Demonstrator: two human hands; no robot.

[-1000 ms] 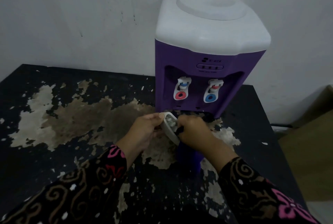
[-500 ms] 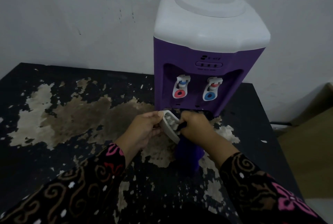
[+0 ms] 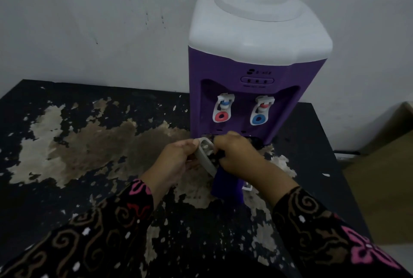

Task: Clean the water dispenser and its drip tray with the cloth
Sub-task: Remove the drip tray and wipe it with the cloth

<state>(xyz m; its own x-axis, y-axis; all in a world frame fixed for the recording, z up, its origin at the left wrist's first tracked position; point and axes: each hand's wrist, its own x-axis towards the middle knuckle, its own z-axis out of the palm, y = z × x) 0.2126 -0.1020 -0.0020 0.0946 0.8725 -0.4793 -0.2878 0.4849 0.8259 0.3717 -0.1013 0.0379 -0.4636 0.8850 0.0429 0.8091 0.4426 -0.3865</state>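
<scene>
**Wiping the tray grille**

My left hand (image 3: 176, 159) grips the grey drip tray grille (image 3: 204, 160) by its rim, fingers curled, just before the water dispenser (image 3: 245, 90). My right hand (image 3: 237, 150) pinches the cloth (image 3: 220, 154) against it. I judge the grille light, stiff, perhaps slippery.

Both forearms reach forward and converge, with the left sleeve (image 3: 100, 222) and right sleeve (image 3: 312, 222) drawn down to the wrists. The left hand (image 3: 176, 159) is curled, thumb along the top and fingers underneath, and grips the tilted tray (image 3: 204, 159) by its edge. The right hand (image 3: 237, 150), knuckles up, is fisted round a dark cloth (image 3: 220, 155) bunched under its fingers, just beside the left thumb tip.
</scene>
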